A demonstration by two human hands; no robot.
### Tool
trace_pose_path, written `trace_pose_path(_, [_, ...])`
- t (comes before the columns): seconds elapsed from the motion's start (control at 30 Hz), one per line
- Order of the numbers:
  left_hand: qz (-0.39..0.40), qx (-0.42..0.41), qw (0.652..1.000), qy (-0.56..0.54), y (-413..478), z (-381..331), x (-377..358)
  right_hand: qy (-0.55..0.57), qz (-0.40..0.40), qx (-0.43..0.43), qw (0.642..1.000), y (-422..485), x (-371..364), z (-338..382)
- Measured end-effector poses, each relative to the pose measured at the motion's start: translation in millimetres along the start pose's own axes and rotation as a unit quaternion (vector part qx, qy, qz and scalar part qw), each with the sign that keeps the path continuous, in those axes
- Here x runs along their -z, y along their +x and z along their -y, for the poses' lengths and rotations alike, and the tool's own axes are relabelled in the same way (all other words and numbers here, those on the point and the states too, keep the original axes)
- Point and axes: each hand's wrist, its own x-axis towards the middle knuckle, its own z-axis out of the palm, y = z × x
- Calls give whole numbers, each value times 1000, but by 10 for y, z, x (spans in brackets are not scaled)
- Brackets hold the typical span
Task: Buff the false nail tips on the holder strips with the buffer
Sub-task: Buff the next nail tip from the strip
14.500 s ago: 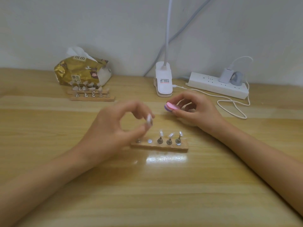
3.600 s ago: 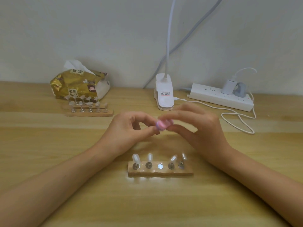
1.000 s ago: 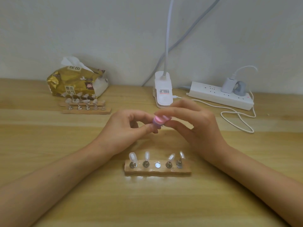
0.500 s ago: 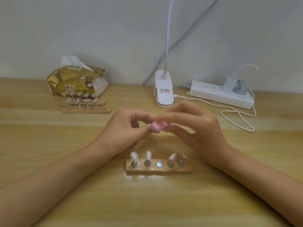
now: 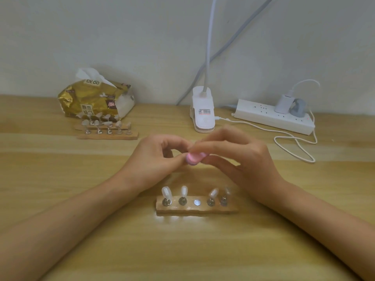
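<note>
Both hands meet; right hand (image 5: 244,159) grips the buffer (image 5: 194,158), hiding whether left hand (image 5: 153,159) holds anything.

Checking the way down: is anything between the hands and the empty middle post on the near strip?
Nothing visible. The left hand and the right hand, holding the buffer, are beyond the near strip, whose empty post stands uncovered.

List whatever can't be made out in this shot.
Head view:
What the left hand has in its grip: hidden behind the buffer and the right hand's fingertips.
Rightmost nail tip on the near holder strip: blurred, its shape unclear.
Far holder strips: their nail tips are too small and overlapping to count.
Lamp head: cut off by the top edge; only the neck shows.
</note>
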Motion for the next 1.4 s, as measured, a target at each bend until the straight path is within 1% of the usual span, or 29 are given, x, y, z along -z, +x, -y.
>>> trace_pose_path(0.1, [10, -4, 1000, -14, 0, -11, 2, -11, -17, -33, 999, 8, 9, 5])
trace_pose_path(0.2, [2, 5, 1000, -18, 0, -5, -1, 5, 4, 12, 1000, 10, -25, 30])
trace_pose_path(0.3, [5, -3, 1000, -26, 6, -10, -1, -11, -19, -38, 999, 29, -1, 0])
trace_pose_path(0.33, [4, -3, 1000, -24, 5, -15, -1, -12, -21, -39, 999, 25, 2, 2])
trace_pose_path(0.43, [-5, 6, 1000, -14, -4, -14, 1, 0, 3, 10, 1000, -2, -28, 28])
trace_pose_path(0.53, [6, 1, 1000, -18, -2, -27, 2, -12, -14, -24, 1000, 16, -8, 0])
trace_pose_path(0.63, [5, 2, 1000, 4, -14, -18, 0, -27, -3, 0, 1000, 3, -26, -4])
trace_pose_path(0.77, [8, 1, 1000, -25, -3, -22, -2, -26, -29, -64, 997, 9, 45, -48])
trace_pose_path(0.87, [2, -5, 1000, -26, -13, -20, 6, -18, -15, -23, 999, -16, -13, 14])
trace_pose_path(0.9, [3, -3, 1000, -25, -7, -13, 7, -21, -11, -23, 999, -14, -20, 9])
trace_pose_path(1.0, [11, -6, 1000, -20, -6, -14, 5, -23, -35, -91, 995, 11, 67, -66])
trace_pose_path(1.03, [13, -4, 1000, -19, 0, -1, -1, -15, -42, -93, 995, 12, 81, -63])
trace_pose_path(1.07, [12, -1, 1000, -24, -2, -12, 0, -8, -38, -77, 996, 8, 65, -34])
trace_pose_path(1.13, [5, 1, 1000, -9, -9, 5, 6, -4, 0, -26, 1000, -7, -11, 36])
trace_pose_path(1.17, [2, 2, 1000, -7, -9, 2, 5, -12, 10, -19, 1000, -5, -20, 31])
trace_pose_path(1.27, [13, -1, 1000, -17, -3, -5, 12, -34, -26, -66, 997, 21, 71, -39])
trace_pose_path(1.3, [12, 0, 1000, -26, -2, -13, 7, -29, -32, -64, 997, 9, 85, -29])
trace_pose_path(1.37, [8, 4, 999, -37, -3, -16, 14, -20, -7, -28, 999, -20, 44, 15])
trace_pose_path(1.4, [7, 4, 999, -34, -6, -13, 13, -19, 11, -25, 999, -29, 27, 21])
